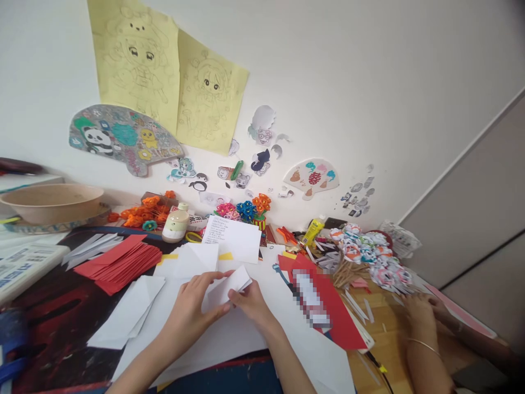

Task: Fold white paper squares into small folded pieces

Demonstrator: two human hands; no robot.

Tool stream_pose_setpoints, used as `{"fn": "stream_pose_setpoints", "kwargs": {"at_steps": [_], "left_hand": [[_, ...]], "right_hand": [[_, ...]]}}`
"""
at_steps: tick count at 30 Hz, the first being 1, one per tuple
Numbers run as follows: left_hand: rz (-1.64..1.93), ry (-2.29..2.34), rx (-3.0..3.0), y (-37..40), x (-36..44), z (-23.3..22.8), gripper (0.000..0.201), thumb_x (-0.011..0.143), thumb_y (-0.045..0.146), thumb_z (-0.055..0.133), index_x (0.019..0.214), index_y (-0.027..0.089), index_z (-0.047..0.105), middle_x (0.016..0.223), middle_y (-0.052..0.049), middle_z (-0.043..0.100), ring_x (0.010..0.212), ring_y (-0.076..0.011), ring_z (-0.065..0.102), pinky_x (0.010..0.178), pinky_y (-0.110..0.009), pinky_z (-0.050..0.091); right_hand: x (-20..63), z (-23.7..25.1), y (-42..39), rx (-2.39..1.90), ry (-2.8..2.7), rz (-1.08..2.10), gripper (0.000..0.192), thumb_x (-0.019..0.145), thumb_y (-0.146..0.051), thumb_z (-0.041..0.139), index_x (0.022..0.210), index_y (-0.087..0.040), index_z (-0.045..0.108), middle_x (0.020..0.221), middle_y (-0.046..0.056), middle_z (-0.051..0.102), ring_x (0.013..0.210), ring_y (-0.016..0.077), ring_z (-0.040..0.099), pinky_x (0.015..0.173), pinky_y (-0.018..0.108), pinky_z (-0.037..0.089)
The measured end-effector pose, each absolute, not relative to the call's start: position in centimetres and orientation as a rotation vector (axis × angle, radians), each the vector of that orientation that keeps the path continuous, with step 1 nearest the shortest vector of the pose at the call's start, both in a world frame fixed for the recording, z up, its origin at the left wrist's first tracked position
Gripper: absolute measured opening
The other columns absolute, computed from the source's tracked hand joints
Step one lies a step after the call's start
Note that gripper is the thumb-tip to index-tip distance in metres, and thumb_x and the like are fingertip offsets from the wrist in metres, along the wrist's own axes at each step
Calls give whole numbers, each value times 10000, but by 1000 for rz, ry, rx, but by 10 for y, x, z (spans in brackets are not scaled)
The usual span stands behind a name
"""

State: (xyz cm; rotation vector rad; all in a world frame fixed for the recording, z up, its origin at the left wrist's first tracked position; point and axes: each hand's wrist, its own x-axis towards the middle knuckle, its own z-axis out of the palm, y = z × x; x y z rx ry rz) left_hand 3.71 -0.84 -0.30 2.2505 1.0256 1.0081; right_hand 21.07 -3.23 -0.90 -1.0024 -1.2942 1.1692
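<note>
Between both my hands is a small folded piece of white paper [223,289], held above large white sheets [240,335]. My left hand [197,300] grips its left side, with the fingers along the top edge and the thumb below. On the right side, my right hand [249,300] pinches the paper, thumb in front and fingers hidden behind. White folded papers [127,311] lie to the left of my left hand. Just beyond my hands are more white papers [197,260] and a white card with handwriting [235,239].
A stack of red paper strips [121,264] lies at left, near a beige bowl [53,201]. A glue bottle [176,223] and craft flowers [246,210] stand by the wall. Red sheets [340,314] lie at right. Another person's hands [422,312] rest at far right beside bundled paper flowers [369,249].
</note>
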Motion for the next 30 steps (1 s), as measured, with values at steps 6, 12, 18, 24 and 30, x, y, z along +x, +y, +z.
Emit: {"fn": "stream_pose_setpoints", "kwargs": {"at_steps": [6, 12, 18, 24, 30], "left_hand": [[944, 1024, 2240, -6, 37, -9, 409, 769, 495, 573, 1128, 310, 508, 1169, -10, 603, 1006, -240, 551, 896, -422, 386], [959, 950, 2133, -8, 33, 4, 328, 833, 449, 487, 1105, 278, 554, 1129, -32, 631, 948, -224, 578, 867, -381, 425], [992, 980, 1820, -4, 29, 8, 335, 870, 422, 396, 1063, 251, 610, 966, -26, 684, 897, -224, 609, 786, -302, 464], [1010, 977, 1709, -3, 24, 16, 328, 820, 464, 459, 878, 219, 670, 839, -17, 695, 813, -225, 612, 711, -265, 459], [1058, 1240, 1984, -2, 24, 8, 283, 856, 405, 429, 983, 231, 612, 864, -23, 689, 793, -219, 611, 702, -302, 438]], "right_hand": [[212, -6, -33, -1038, -1329, 1227, 450, 707, -405, 708, 1087, -193, 596, 919, 59, 636, 772, 169, 579, 573, 230, 431], [212, 6, -39, -1023, -1291, 1295, 445, 714, -407, 696, 1093, -189, 612, 991, 78, 644, 803, 192, 585, 571, 254, 442], [212, 4, -41, -1088, -1022, 1280, 380, 665, -318, 747, 994, -167, 633, 974, 71, 675, 953, 244, 590, 830, 358, 439], [217, -3, -38, -1115, -867, 1310, 373, 621, -285, 776, 943, -167, 631, 928, 68, 692, 892, 252, 624, 787, 362, 466], [219, -5, -36, -1075, -935, 1352, 471, 591, -294, 804, 995, -118, 636, 928, 99, 691, 876, 271, 622, 795, 398, 460]]}}
